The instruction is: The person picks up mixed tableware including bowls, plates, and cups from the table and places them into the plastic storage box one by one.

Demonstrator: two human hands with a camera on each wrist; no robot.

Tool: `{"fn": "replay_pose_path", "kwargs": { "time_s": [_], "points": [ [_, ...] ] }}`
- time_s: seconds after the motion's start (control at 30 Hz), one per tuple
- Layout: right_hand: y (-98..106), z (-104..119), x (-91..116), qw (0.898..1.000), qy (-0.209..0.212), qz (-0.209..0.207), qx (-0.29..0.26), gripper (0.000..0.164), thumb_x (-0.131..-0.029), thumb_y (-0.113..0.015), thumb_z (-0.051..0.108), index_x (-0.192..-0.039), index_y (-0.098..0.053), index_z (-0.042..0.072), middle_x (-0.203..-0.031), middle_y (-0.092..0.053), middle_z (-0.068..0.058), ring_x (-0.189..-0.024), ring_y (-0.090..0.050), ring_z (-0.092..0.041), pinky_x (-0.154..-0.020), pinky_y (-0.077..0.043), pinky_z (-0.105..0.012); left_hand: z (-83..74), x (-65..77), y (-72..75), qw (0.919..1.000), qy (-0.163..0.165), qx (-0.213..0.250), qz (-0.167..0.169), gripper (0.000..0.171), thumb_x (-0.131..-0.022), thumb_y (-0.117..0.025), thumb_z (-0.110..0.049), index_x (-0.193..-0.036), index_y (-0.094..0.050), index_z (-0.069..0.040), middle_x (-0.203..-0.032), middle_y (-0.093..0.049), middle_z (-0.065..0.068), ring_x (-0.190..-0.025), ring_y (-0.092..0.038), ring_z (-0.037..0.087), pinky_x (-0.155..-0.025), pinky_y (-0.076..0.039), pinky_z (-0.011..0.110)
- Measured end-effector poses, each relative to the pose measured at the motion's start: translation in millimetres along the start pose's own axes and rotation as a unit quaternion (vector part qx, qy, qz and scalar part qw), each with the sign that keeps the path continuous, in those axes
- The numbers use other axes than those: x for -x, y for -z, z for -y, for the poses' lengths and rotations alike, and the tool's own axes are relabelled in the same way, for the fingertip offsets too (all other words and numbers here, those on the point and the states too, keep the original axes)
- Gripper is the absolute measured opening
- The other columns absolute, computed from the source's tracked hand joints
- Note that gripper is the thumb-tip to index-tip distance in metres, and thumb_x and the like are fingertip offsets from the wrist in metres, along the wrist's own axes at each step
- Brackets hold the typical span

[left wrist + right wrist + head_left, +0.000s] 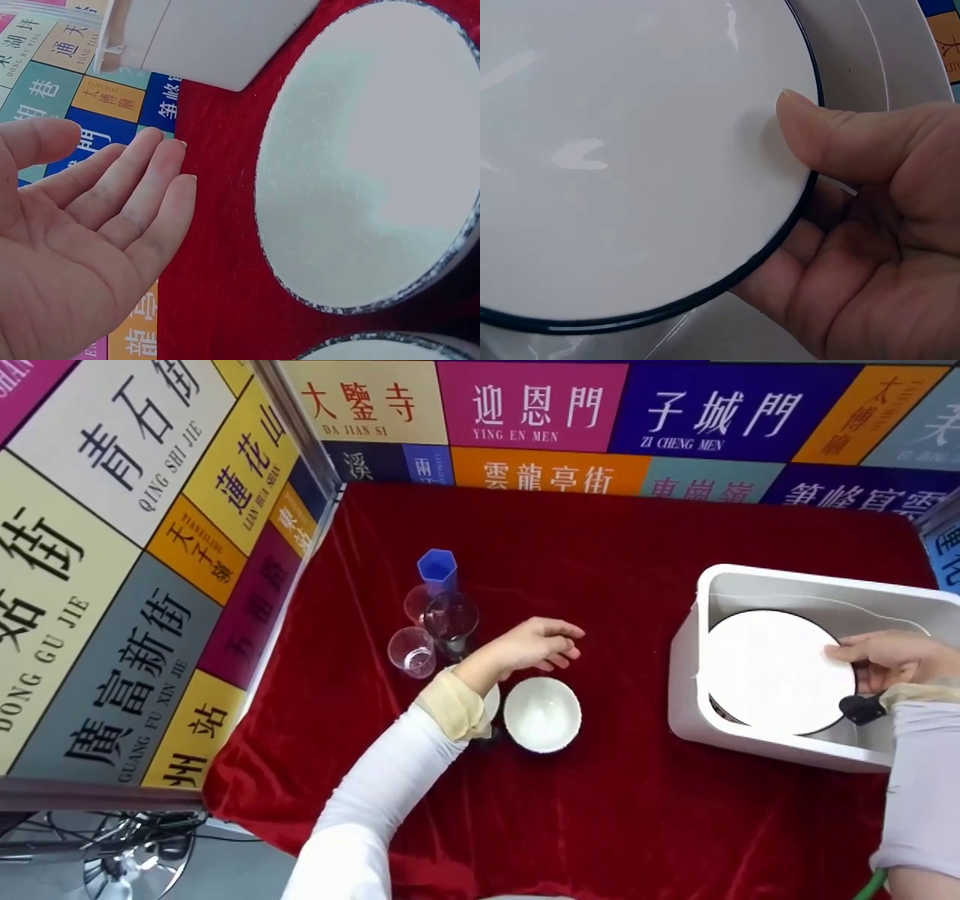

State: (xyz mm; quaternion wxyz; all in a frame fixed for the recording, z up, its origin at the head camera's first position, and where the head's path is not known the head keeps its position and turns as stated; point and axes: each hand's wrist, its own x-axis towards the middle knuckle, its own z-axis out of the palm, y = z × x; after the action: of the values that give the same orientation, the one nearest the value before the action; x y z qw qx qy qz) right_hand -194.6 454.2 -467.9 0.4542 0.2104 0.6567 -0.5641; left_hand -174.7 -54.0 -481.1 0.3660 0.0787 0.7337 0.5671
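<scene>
My right hand (892, 656) grips a white plate (780, 671) with a dark rim by its right edge. In the right wrist view the thumb lies on top of the plate (645, 165) and the fingers go under it. The plate is over the mouth of a white plastic bin (795, 750) and hides much of its inside. My left hand (536, 645), fingers loosely bent and holding nothing, hovers just beyond a white bowl (542, 714). Another white bowl (491, 703) is mostly hidden under the left wrist. The left wrist view shows the palm (75, 255) beside the speckled-rim bowl (367, 157).
Left of the left hand stand a clear plastic cup (412, 651), a dark transparent glass (451, 619) and a blue hexagonal cup (438, 568). A dark red cloth (615, 825) covers the table. Printed panels (536, 405) wall the back and left sides.
</scene>
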Motion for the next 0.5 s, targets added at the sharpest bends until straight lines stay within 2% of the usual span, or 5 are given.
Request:
{"fn": "replay_pose_path", "kwargs": {
  "time_s": [0.13, 0.23, 0.37, 0.5],
  "points": [
    [2.0, -3.2, -2.7, 1.000, -0.001, 0.011, 0.006, 0.033, -0.108, -0.045, 0.017, -0.088, -0.069, 0.023, -0.085, -0.075, 0.001, -0.080, -0.074, -0.011, -0.077, -0.062, -0.027, 1.2, -0.4, 0.1, 0.9999, 0.001, -0.011, -0.004, 0.041, -0.102, -0.052, -0.015, -0.143, -0.056, -0.011, -0.124, -0.070, 0.015, -0.107, -0.070, 0.025, -0.100, -0.055, 0.046],
    [3.4, -3.5, -3.6, 1.000, 0.000, 0.021, 0.006, 0.033, -0.109, -0.043, 0.017, -0.088, -0.069, 0.022, -0.084, -0.075, 0.000, -0.079, -0.074, -0.011, -0.076, -0.062, -0.026, 2.4, -0.8, 0.7, 0.9999, 0.000, -0.016, -0.001, 0.041, -0.103, -0.051, -0.015, -0.143, -0.055, -0.011, -0.127, -0.069, 0.017, -0.110, -0.069, 0.027, -0.102, -0.053, 0.049],
    [3.8, -4.0, -5.3, 1.000, 0.000, 0.012, 0.016, 0.030, -0.109, -0.043, 0.017, -0.090, -0.067, 0.020, -0.085, -0.074, 0.001, -0.080, -0.074, -0.011, -0.078, -0.062, -0.028, 2.4, -0.7, 0.7, 0.9997, -0.006, -0.023, -0.003, 0.040, -0.103, -0.050, -0.015, -0.143, -0.056, -0.010, -0.125, -0.069, 0.017, -0.111, -0.070, 0.028, -0.103, -0.052, 0.052],
    [4.3, -6.2, -6.6, 1.000, -0.005, -0.002, 0.027, 0.028, -0.109, -0.043, 0.017, -0.091, -0.064, 0.020, -0.084, -0.074, 0.001, -0.079, -0.073, -0.011, -0.078, -0.062, -0.028, 1.9, -0.5, -0.4, 0.9993, -0.010, -0.034, -0.008, 0.040, -0.103, -0.051, -0.016, -0.143, -0.056, -0.010, -0.120, -0.071, 0.013, -0.105, -0.070, 0.024, -0.102, -0.052, 0.053]
  ]
}}
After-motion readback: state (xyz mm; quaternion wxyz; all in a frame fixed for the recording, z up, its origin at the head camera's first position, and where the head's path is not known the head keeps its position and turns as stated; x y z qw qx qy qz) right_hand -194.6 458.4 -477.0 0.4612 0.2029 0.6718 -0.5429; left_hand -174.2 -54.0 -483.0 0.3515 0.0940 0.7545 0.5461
